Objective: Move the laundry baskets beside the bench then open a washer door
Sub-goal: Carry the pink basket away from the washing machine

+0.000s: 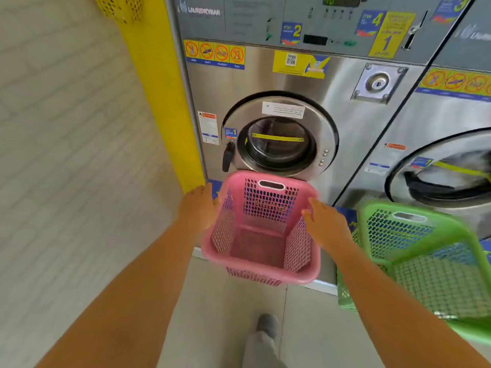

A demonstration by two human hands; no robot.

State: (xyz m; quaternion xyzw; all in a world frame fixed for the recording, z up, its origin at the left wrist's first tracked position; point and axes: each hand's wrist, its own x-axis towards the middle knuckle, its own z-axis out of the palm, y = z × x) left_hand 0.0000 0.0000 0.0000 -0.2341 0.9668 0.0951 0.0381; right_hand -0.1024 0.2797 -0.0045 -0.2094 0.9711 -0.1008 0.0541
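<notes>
Two spread hands, left hand [198,205] and right hand [325,224], flank the pink perforated plastic laundry basket [261,269] below the closed round steel washer door [279,139].

washer panel [265,25]: "LAUNDRYBAR" | step stickers [291,33]: 2, 4, 1 | door sticker [230,132]: 1

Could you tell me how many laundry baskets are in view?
3: a pink basket between both hands, a green basket to its right, and part of a yellow basket at the top left; others may be out of frame.
</notes>
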